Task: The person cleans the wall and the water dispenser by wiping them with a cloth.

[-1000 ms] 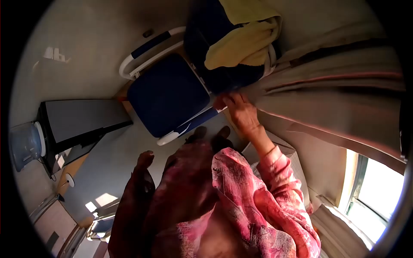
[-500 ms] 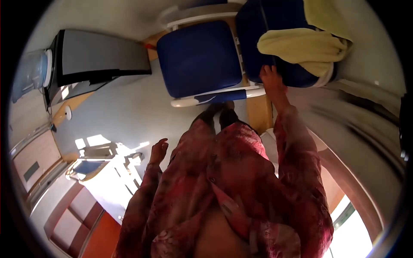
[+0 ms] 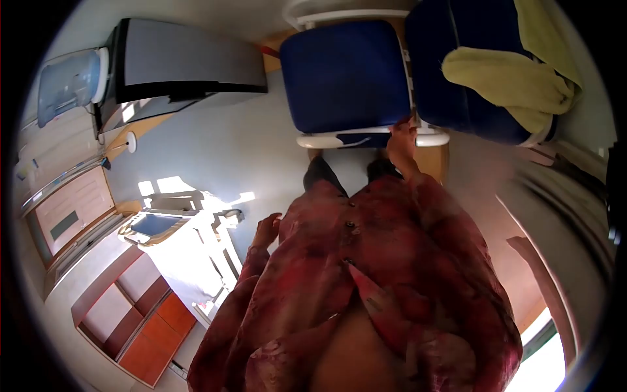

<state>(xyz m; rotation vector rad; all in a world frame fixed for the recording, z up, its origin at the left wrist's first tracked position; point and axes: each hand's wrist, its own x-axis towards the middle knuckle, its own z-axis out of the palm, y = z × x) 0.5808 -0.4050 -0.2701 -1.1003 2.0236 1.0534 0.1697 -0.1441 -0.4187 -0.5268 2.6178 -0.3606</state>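
Note:
A blue padded chair with a white frame stands in front of me, its seat [image 3: 343, 75] facing up and its blue backrest [image 3: 467, 72] to the right. Over the backrest hangs a yellow towel [image 3: 513, 78]. My right hand [image 3: 402, 140] is at the chair's near armrest [image 3: 320, 141], close to the seat's right corner; its fingers are bent, and whether they grip the armrest is unclear. My left hand [image 3: 266, 230] hangs beside my body over the floor, touching no object, with its fingers loosely curled and partly apart.
On the left stand a grey and black appliance [image 3: 189, 59] and a blue water bottle [image 3: 68, 85]. A white-covered table [image 3: 183, 261], an orange and white cabinet [image 3: 140, 313] and a door [image 3: 75, 206] are at the lower left. A curtain [image 3: 555, 209] hangs on the right.
The view has swung, shifting the chair up and to the right. My right hand has moved from beside the backrest to the near armrest. My left hand still hangs at my side.

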